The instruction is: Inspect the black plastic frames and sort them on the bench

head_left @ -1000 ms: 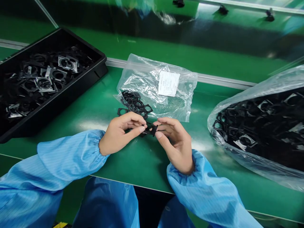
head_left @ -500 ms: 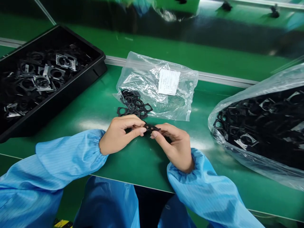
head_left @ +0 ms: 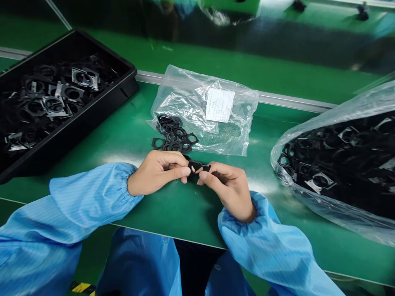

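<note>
Between my hands is a small black ring-shaped part, partly covered by fingers. My left hand pinches its left side between thumb and fingers. On the other side, my right hand grips its right edge the same way. Just beyond my left fingers lies a loose pile of thin black rings with flat tabs. They spill from the mouth of a clear plastic bag bearing a white printed label. Whether one or two pieces are in my fingers I cannot tell.
A black bin full of black and silvery square frames with round holes stands at the left. At the right, a large clear bag holds many similar parts. The green table ends at a front edge near my lap.
The black part has tilted in my fingers, so more of its opening shows. Both hands stay in nearly the same place and keep their pinch.
</note>
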A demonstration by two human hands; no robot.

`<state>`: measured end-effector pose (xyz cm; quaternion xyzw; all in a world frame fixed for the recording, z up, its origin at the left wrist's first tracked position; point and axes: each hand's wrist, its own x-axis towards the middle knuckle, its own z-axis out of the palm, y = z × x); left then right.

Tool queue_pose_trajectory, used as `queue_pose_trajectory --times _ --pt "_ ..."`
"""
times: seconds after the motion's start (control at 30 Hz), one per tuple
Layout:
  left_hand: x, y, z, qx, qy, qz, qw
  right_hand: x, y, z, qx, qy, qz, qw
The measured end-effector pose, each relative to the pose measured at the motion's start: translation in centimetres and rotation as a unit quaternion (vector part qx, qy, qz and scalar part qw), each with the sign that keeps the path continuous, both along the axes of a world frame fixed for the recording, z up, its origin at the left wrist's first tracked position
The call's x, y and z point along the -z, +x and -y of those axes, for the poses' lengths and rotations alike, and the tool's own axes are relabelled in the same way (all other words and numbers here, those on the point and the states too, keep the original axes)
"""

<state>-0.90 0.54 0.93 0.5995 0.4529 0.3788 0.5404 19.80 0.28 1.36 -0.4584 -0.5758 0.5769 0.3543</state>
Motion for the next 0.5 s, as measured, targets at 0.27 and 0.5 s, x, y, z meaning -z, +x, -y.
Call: queue_pose_trajectory --times 0.27,0.5 --pt "0.22 0.05 -0.05 -0.023 -0.010 0.017 1.000 0.24 -0.03 -0.17 0.001 -0.016 -0.008 1.000" --pt "-0.09 -0.27 -0.20 0.031 -0.052 0.022 0.998 0.43 0.01 -0.40 -0.008 -0.049 -0.044 0.998"
